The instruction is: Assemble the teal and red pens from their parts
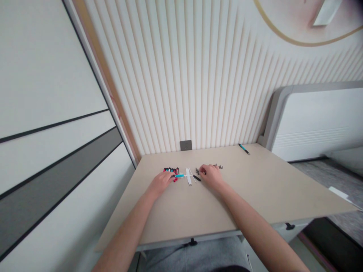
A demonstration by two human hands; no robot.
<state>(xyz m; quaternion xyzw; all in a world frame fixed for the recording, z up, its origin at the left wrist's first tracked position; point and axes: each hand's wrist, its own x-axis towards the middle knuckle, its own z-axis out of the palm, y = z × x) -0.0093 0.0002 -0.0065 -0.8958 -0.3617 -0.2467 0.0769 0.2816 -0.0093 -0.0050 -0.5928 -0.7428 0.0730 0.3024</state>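
Observation:
My left hand [162, 183] is closed on a partly assembled pen with a turquoise section [179, 175], its tip side pointing right. Just beyond its fingers lie several short black, turquoise and red pen parts [170, 169] in a row. Small red pieces [175, 180] sit beside the fingertips. To the right are thin white sticks like pen refills [188, 176] and a black grip-like piece [196, 178]. My right hand [211, 174] rests at the small grey parts [197, 170], its fingers curled in a pinch. What they hold is too small to tell.
More small grey parts [220, 166] lie behind the right hand. A turquoise and black pen [244, 149] lies near the far right edge of the beige table [181, 215]. A socket [186, 145] is on the ribbed wall; a bed [317, 117] stands at right.

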